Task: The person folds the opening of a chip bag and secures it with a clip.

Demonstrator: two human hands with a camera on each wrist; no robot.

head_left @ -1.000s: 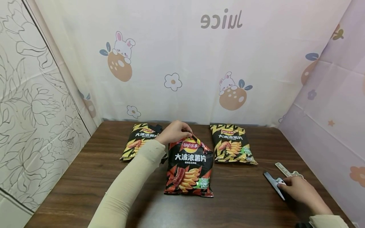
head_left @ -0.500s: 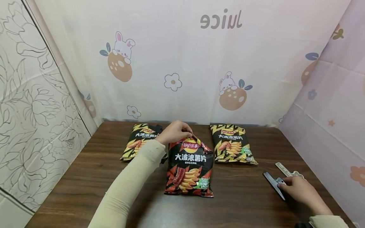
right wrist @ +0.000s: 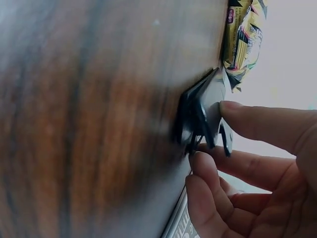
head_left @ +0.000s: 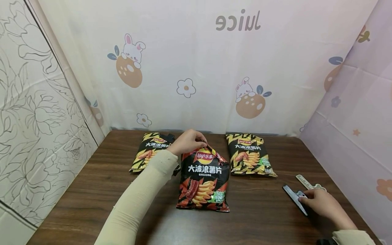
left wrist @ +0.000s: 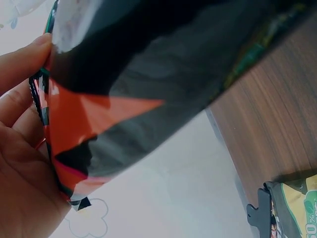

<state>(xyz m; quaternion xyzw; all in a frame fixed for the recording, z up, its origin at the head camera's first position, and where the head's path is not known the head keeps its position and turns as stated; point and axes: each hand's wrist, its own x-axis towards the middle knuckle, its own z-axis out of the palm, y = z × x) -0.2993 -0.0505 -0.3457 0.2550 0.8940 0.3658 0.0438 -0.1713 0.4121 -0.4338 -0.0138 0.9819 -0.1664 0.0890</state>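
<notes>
My left hand (head_left: 188,142) pinches the folded top of a red and black bag of chips (head_left: 203,183), which stands upright in the middle of the table. In the left wrist view, the thumb and fingers lie on either side of the bag's top edge (left wrist: 104,124). At the right, my right hand (head_left: 323,204) pinches a dark metal bulldog clip (head_left: 294,199) between thumb and fingers. The right wrist view shows the thumb on the shiny side of the clip (right wrist: 210,101). It sits low at the tabletop; whether it touches is hard to tell.
A yellow and black bag of chips (head_left: 148,153) with a black clip (head_left: 167,137) at its top lies back left, partly behind the left arm. Another yellow bag (head_left: 249,154) lies back right. A pale ruler (head_left: 306,182) lies beyond the right hand. A printed curtain (head_left: 196,112) borders the table.
</notes>
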